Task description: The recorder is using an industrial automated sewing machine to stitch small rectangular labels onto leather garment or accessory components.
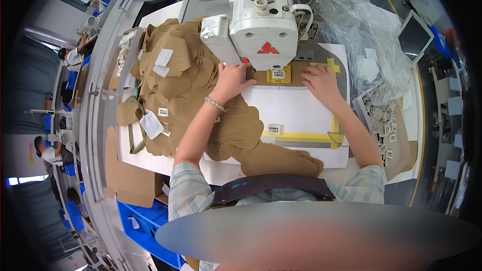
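Observation:
Beneath the white sewing machine's head point(258, 37) lies a brown piece point(296, 70), with a yellow plate point(268, 78) holding a small white label. My left hand point(232, 79) touches the piece's left end near a red part of the machine, fingers and thumb apart. My right hand point(319, 81), fingers apart and slightly bent, rests on the piece's right end beside yellow tape. Below them is a white sheet point(296, 110) edged with yellow tape, bearing another label point(274, 129). A large heap of brown cut pieces point(165, 90) lies beside my left arm.
Crumpled plastic point(346, 25) and loose labels point(384, 135) lie at the right, near a screen point(415, 35). Blue crates point(135, 221) and cardboard point(125, 185) sit lower left. Two co-workers point(52, 155) point(73, 57) work along the left. A rail point(94, 95) runs beside the table.

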`<act>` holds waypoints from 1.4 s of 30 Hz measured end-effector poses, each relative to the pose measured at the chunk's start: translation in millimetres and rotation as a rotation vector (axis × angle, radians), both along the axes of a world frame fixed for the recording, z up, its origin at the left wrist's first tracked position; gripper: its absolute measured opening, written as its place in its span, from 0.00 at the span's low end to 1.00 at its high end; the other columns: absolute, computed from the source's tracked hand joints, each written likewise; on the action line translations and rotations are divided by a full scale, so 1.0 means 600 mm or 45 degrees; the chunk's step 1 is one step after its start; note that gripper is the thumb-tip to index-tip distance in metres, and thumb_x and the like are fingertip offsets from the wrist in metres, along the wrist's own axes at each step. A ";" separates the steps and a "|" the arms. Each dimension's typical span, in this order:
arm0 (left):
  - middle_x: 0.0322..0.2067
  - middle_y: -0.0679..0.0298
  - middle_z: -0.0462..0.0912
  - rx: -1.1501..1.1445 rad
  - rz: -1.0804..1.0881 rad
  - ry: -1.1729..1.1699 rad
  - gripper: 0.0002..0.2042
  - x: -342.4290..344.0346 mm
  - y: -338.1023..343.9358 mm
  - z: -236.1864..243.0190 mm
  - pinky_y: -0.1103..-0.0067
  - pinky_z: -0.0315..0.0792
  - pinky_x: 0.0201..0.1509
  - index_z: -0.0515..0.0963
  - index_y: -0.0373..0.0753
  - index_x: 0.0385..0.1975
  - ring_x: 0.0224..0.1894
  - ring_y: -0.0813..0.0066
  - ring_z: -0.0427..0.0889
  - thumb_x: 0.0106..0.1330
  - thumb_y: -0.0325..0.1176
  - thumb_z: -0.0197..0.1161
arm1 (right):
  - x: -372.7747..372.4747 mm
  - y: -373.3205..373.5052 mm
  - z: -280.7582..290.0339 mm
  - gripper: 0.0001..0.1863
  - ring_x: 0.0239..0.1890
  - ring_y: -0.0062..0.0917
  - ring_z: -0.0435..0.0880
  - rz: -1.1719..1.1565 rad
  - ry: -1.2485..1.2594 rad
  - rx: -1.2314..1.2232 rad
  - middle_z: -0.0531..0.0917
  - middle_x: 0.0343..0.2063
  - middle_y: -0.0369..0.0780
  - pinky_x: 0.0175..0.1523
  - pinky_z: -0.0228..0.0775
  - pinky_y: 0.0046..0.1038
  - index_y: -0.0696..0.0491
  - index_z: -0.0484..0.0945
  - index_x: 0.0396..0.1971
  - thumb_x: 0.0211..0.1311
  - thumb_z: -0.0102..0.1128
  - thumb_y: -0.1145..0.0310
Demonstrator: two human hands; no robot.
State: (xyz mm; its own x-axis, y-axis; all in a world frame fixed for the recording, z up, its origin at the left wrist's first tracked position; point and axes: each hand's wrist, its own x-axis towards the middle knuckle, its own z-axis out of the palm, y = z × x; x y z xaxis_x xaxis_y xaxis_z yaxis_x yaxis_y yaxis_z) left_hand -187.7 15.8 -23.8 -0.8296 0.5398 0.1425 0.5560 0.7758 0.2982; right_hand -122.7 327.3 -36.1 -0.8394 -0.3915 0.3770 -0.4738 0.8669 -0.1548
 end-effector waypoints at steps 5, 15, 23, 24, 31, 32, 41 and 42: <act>0.25 0.65 0.83 -0.037 0.061 -0.238 0.14 -0.005 0.031 0.019 0.64 0.57 0.54 0.81 0.40 0.36 0.34 0.63 0.80 0.57 0.43 0.68 | -0.012 -0.011 -0.011 0.03 0.43 0.25 0.76 -0.039 0.062 0.168 0.79 0.36 0.33 0.49 0.64 0.30 0.51 0.78 0.28 0.53 0.62 0.69; 0.25 0.60 0.82 0.546 0.319 -0.509 0.16 0.010 0.035 0.008 0.79 0.70 0.30 0.78 0.30 0.39 0.25 0.73 0.79 0.61 0.37 0.67 | 0.005 -0.043 0.005 0.09 0.27 0.29 0.79 -0.243 -0.028 -0.200 0.81 0.25 0.38 0.44 0.67 0.30 0.51 0.73 0.40 0.63 0.59 0.65; 0.24 0.60 0.82 1.051 0.244 -0.643 0.17 0.013 0.033 -0.038 0.79 0.73 0.30 0.75 0.28 0.45 0.25 0.80 0.80 0.62 0.34 0.66 | 0.000 -0.056 -0.012 0.28 0.28 0.16 0.74 -0.364 -0.620 -0.882 0.79 0.28 0.28 0.56 0.50 0.35 0.45 0.66 0.60 0.64 0.60 0.52; 0.23 0.61 0.82 0.929 0.191 -0.669 0.17 0.013 0.035 -0.031 0.80 0.73 0.30 0.75 0.29 0.45 0.24 0.80 0.80 0.61 0.33 0.66 | -0.002 -0.059 -0.012 0.28 0.28 0.16 0.74 -0.366 -0.623 -0.882 0.79 0.28 0.28 0.56 0.50 0.35 0.45 0.66 0.60 0.64 0.60 0.52; 0.20 0.64 0.79 0.880 0.112 -0.741 0.11 0.008 0.029 -0.057 0.81 0.70 0.28 0.78 0.33 0.42 0.21 0.83 0.76 0.61 0.28 0.60 | -0.023 -0.067 -0.030 0.18 0.26 0.17 0.74 -0.409 -0.661 -0.889 0.75 0.17 0.27 0.53 0.49 0.39 0.43 0.70 0.52 0.62 0.58 0.63; 0.20 0.64 0.79 0.881 0.115 -0.744 0.11 0.009 0.028 -0.054 0.81 0.70 0.28 0.78 0.33 0.42 0.21 0.83 0.76 0.61 0.28 0.60 | -0.025 -0.065 -0.032 0.16 0.25 0.17 0.73 -0.390 -0.663 -0.937 0.73 0.15 0.27 0.53 0.49 0.39 0.43 0.71 0.49 0.62 0.57 0.66; 0.18 0.68 0.76 0.892 0.062 -0.941 0.12 0.082 0.005 -0.020 0.81 0.67 0.24 0.81 0.35 0.42 0.19 0.84 0.71 0.59 0.24 0.56 | 0.061 -0.069 -0.006 0.15 0.18 0.12 0.63 -0.251 -0.692 -0.946 0.66 0.13 0.32 0.26 0.55 0.21 0.52 0.69 0.45 0.59 0.59 0.77; 0.17 0.67 0.75 0.776 0.120 -0.906 0.12 0.095 -0.005 -0.013 0.81 0.67 0.27 0.82 0.37 0.42 0.19 0.83 0.70 0.59 0.25 0.57 | 0.064 -0.074 -0.013 0.15 0.18 0.12 0.63 -0.226 -0.714 -0.953 0.66 0.13 0.32 0.26 0.55 0.21 0.52 0.69 0.45 0.59 0.59 0.77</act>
State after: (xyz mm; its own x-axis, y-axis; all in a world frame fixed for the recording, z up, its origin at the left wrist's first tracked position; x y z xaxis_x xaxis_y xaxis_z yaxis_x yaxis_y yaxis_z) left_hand -130.5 12.9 -31.3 -0.8667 0.4656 -0.1790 0.0298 0.4066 0.9131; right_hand -84.4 282.8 -44.2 -0.9981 -0.0610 0.0026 -0.0330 0.5028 -0.8638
